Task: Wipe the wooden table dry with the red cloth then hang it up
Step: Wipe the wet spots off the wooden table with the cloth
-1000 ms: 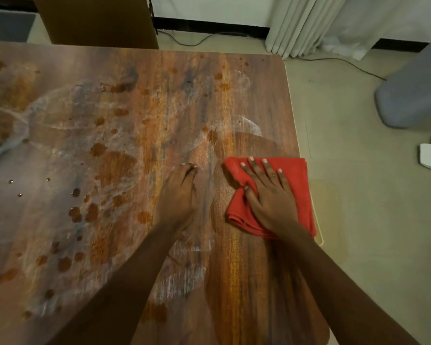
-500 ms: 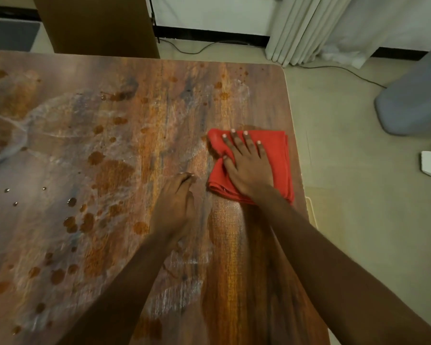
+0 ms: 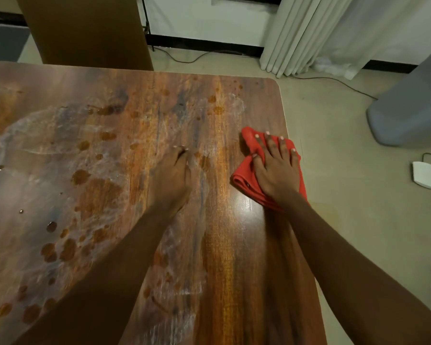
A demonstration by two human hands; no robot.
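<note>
The wooden table (image 3: 110, 100) fills the left and middle of the view, with water drops and wet smears over its left and centre. A folded red cloth (image 3: 244, 180) lies at the table's right edge. My right hand (image 3: 276, 170) presses flat on the cloth, fingers spread, and part of the cloth overhangs the edge. My left hand (image 3: 169, 178) rests flat on the bare wood to the left of the cloth, fingers together, holding nothing. The strip of wood below the cloth looks glossy and without drops.
A brown chair back (image 3: 85, 31) stands behind the table's far edge. On the floor to the right are a grey bin (image 3: 408, 103), a white device (image 3: 427, 175) and cables (image 3: 334, 80). White curtains (image 3: 321, 31) hang at the back right.
My right hand slid the red cloth away from me along the right side, then drew it toward the right edge. My left hand stayed planted on the wood.
</note>
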